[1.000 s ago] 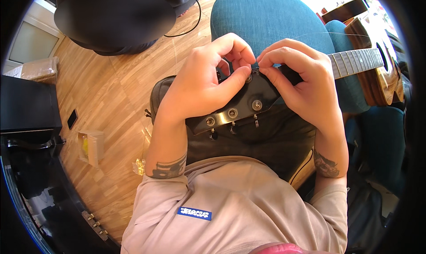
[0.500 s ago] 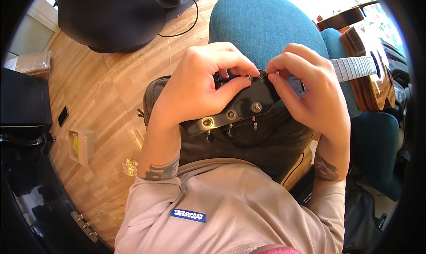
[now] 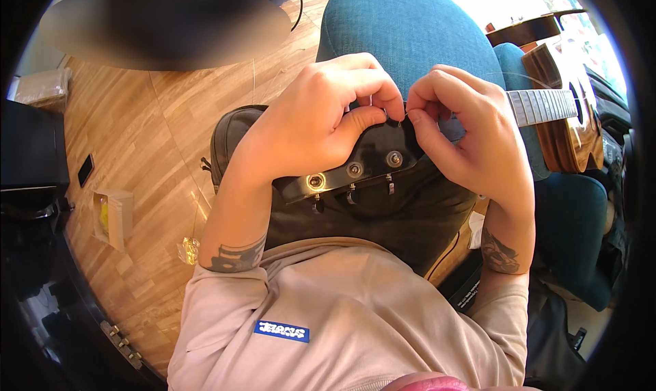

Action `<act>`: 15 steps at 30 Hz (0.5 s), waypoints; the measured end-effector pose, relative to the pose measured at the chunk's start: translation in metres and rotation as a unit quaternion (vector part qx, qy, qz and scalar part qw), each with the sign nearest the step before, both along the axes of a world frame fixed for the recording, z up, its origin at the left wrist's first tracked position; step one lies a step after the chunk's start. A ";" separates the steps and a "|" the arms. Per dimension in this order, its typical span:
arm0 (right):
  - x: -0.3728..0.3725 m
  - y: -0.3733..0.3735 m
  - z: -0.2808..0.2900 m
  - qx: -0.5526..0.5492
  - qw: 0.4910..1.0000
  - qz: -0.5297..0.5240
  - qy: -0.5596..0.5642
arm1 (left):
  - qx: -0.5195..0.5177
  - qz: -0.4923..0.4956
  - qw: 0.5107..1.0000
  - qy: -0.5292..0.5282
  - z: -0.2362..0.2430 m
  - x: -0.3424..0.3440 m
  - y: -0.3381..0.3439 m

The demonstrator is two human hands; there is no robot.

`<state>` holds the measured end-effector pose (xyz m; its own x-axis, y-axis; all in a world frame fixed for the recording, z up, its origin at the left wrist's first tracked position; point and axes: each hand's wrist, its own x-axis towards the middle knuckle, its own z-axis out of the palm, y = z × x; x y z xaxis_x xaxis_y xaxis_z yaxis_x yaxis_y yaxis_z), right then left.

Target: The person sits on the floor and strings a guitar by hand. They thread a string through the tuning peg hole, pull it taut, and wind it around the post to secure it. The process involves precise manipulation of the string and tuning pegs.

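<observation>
The black guitar headstock (image 3: 372,148) lies over dark fabric (image 3: 383,220), with the fretted neck (image 3: 543,107) running to its right and the wooden acoustic guitar body (image 3: 560,145) beyond that. Three metal tuning posts (image 3: 354,169) line the headstock's near edge, and their tuner buttons (image 3: 351,195) stick out from it. The left hand (image 3: 321,114) arches over the headstock's far edge, thumb and forefinger curled with little gap between the tips; I cannot tell whether this grip has hold of anything. The right hand (image 3: 475,124) is at the headstock's neck end, its grip pinched with thumb and forefinger together, just beside the left fingertips; anything thin between them is too small to make out. Blue fabric (image 3: 403,35) rises beyond the headstock, and a beige T-shirt (image 3: 369,302) is on its near side. Well to the headstock's left, on the wooden floor (image 3: 160,135), lie a black phone (image 3: 86,170), an open cardboard box (image 3: 121,220) and a gold wrapper (image 3: 188,251)
</observation>
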<state>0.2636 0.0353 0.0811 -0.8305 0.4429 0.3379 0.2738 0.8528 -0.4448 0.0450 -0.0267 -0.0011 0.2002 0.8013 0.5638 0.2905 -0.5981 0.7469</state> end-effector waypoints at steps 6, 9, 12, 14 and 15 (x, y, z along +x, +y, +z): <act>-0.002 0.000 -0.009 0.025 0.999 0.001 0.028 | -0.041 0.031 0.998 -0.039 -0.002 0.002 -0.003; -0.004 0.004 -0.011 0.035 0.999 0.016 0.030 | -0.020 0.040 0.999 -0.023 -0.002 0.001 -0.002; -0.007 0.008 -0.011 0.049 0.997 0.043 0.028 | 0.002 0.036 0.999 -0.010 -0.002 0.001 -0.001; -0.009 0.009 -0.012 0.055 0.997 0.056 0.027 | 0.010 0.031 0.999 -0.007 -0.003 0.001 0.000; -0.009 0.010 -0.013 0.056 0.996 0.058 0.028 | 0.012 0.029 0.999 -0.008 -0.004 0.001 0.001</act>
